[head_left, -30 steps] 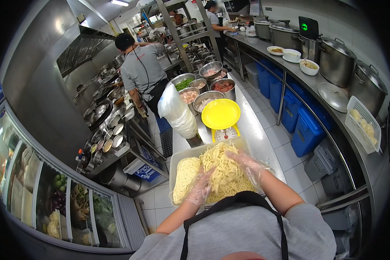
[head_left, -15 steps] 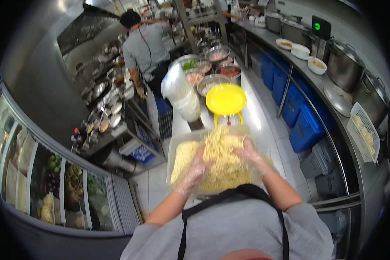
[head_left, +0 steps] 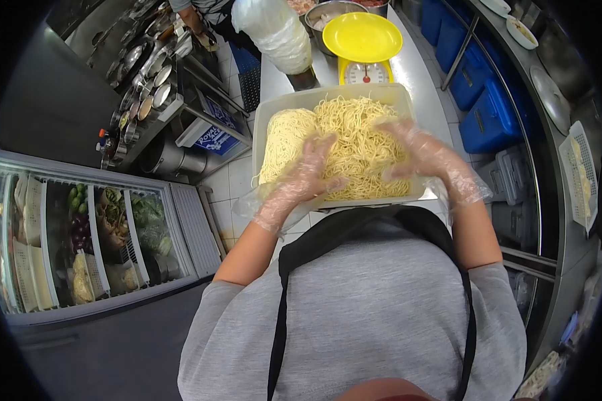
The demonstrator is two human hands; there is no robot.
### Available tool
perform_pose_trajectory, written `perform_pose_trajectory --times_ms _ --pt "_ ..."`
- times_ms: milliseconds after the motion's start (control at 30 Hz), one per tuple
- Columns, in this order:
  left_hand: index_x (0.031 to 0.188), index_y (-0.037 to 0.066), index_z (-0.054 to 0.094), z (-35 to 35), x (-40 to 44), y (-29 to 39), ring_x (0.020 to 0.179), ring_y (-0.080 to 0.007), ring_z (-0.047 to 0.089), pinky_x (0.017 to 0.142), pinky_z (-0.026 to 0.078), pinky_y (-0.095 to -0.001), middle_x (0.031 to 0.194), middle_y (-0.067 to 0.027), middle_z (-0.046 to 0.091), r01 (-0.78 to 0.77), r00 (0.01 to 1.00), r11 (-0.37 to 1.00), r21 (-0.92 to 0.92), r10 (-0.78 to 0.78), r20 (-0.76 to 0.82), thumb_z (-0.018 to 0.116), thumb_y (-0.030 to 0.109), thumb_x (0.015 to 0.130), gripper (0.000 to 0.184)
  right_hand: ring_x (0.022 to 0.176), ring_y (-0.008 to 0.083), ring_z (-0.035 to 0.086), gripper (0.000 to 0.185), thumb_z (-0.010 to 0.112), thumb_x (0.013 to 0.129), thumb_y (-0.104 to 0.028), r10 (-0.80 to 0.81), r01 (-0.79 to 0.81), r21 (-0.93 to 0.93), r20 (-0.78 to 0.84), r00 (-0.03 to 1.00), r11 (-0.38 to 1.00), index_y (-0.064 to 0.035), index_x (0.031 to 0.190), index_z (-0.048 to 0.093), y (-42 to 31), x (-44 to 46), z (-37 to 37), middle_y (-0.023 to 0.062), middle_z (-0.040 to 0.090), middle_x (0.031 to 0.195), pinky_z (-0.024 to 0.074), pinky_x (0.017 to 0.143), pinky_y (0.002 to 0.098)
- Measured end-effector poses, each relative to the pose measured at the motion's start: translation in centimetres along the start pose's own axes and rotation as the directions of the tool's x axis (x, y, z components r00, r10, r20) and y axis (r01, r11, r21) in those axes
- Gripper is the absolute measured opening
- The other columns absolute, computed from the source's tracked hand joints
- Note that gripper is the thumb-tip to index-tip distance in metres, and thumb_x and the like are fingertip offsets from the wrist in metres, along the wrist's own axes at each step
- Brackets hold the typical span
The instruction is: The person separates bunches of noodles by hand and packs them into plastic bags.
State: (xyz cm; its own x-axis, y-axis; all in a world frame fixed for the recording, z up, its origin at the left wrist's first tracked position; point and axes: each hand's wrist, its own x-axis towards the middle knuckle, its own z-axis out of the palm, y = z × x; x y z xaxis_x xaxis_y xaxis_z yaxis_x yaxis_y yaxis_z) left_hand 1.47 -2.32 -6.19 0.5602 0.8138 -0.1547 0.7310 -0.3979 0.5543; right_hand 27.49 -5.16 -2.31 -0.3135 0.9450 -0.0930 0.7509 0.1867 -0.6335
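A pale plastic tub [head_left: 408, 100] full of yellow noodles stands on the counter in front of me. Loose noodles [head_left: 358, 144] fill its right side, while a smoother, packed heap of noodles [head_left: 282, 144] lies on the left. Clear plastic gloves cover both hands. Over the line between the two heaps is my left hand [head_left: 306, 175], fingers spread, with nothing gripped. At the tub's right side my right hand [head_left: 418, 152] has its fingers apart above the loose noodles, slightly blurred. Whether the fingertips touch the noodles I cannot tell.
Behind the tub stand a scale with a yellow dish [head_left: 362, 39], a plastic-wrapped stack [head_left: 274, 37] and a metal bowl [head_left: 324, 23]. A glass-topped fridge [head_left: 93, 240] is at left, blue bins [head_left: 491, 120] at right. Another person [head_left: 214, 23] stands far left.
My hands have let go of the raised loose noodles, which now lie in the tub, and have moved apart. The view has tilted down towards my body.
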Motion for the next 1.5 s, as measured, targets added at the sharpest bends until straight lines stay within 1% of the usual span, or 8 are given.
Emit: perform_pose_trajectory --times_ms 100,233,533,600,900,967,1333,1500 --pt "0.146 0.005 0.021 3.3 2.0 0.3 0.132 -0.0430 0.031 0.110 0.029 -0.0434 0.142 -0.0281 0.027 0.045 0.996 0.981 0.189 -0.058 0.064 0.081 0.030 0.068 0.101 0.132 0.0413 0.035 0.084 0.082 0.062 -0.012 0.126 -0.102 -0.148 0.161 0.979 0.984 -0.0188 0.136 0.043 -1.3 0.8 4.3 0.0289 0.034 0.141 0.0331 0.108 0.0442" --pt "0.141 0.008 0.032 3.6 4.6 -1.0 0.122 -0.0394 0.045 0.101 0.041 -0.0422 0.135 -0.0248 0.037 0.053 0.998 0.990 0.131 -0.047 -0.048 0.082 0.023 0.066 0.091 0.128 0.0412 0.041 0.074 0.079 0.063 -0.006 -0.035 -0.024 -0.281 -0.203 0.979 0.959 -0.0207 0.129 0.050 1.7 2.7 6.1 0.0292 0.043 0.135 0.0347 0.108 0.0434" --pt "0.131 0.009 0.046 -2.5 3.5 -0.8 0.107 -0.0260 0.057 0.092 0.048 -0.0367 0.117 -0.0143 0.056 -0.090 0.977 0.893 -0.441 -0.007 -0.214 0.080 0.022 0.069 0.072 0.109 0.0257 0.057 0.060 0.078 0.074 -0.023 -0.027 0.124 0.654 -0.156 0.987 0.746 -0.0099 0.126 0.052 0.3 1.7 1.5 0.0149 0.060 0.117 0.0442 0.096 0.0356" --pt "0.138 0.005 0.038 -3.4 2.3 -0.6 0.106 -0.0222 0.058 0.092 0.049 -0.0345 0.122 -0.0136 0.056 -0.057 0.998 0.991 -0.124 0.059 0.010 0.080 0.021 0.072 0.079 0.120 0.0296 0.051 0.070 0.078 0.073 -0.028 0.082 -0.095 0.097 0.136 0.987 0.991 -0.0105 0.133 0.047 1.1 2.4 0.2 0.0166 0.054 0.128 0.0395 0.102 0.0395" --pt "0.147 0.002 0.017 0.1 4.7 -1.8 0.139 -0.0343 0.022 0.114 0.020 -0.0382 0.152 -0.0209 0.021 -0.030 0.935 0.973 0.228 -0.053 0.351 0.073 0.042 0.075 0.100 0.128 0.0339 0.042 0.078 0.079 0.069 -0.032 -0.206 0.202 0.101 0.021 0.978 0.974 -0.0162 0.137 0.044 3.0 7.1 1.9 0.0185 0.046 0.136 0.0338 0.107 0.0429" --pt "0.148 -0.001 0.007 2.1 5.2 -2.5 0.141 -0.0359 0.018 0.115 0.019 -0.0383 0.151 -0.0231 0.020 -0.065 0.929 0.930 0.362 -0.076 0.361 0.075 0.040 0.072 0.110 0.126 0.0347 0.044 0.074 0.081 0.066 -0.026 -0.144 0.134 -0.246 -0.026 0.989 0.960 -0.0172 0.131 0.048 0.5 7.4 4.7 0.0207 0.047 0.134 0.0367 0.104 0.0433" --pt "0.141 0.001 0.031 -1.4 0.8 1.0 0.126 -0.0364 0.043 0.106 0.034 -0.0386 0.133 -0.0266 0.044 -0.041 0.995 0.995 -0.086 0.048 0.084 0.081 0.032 0.065 0.096 0.108 0.0359 0.053 0.051 0.080 0.056 -0.004 -0.295 0.305 0.017 -0.197 0.935 0.952 -0.0094 0.104 0.060 1.8 5.1 2.2 0.0124 0.056 0.108 0.0429 0.092 0.0433" --pt "0.135 0.002 0.037 0.1 2.1 -0.7 0.126 -0.0363 0.043 0.106 0.034 -0.0393 0.132 -0.0251 0.046 -0.068 0.993 0.997 0.025 0.065 0.102 0.080 0.033 0.065 0.088 0.100 0.0325 0.056 0.042 0.081 0.064 -0.029 -0.149 0.095 -0.217 -0.249 0.957 0.972 -0.0059 0.092 0.060 -0.8 1.3 0.1 0.0158 0.057 0.096 0.0436 0.085 0.0424"
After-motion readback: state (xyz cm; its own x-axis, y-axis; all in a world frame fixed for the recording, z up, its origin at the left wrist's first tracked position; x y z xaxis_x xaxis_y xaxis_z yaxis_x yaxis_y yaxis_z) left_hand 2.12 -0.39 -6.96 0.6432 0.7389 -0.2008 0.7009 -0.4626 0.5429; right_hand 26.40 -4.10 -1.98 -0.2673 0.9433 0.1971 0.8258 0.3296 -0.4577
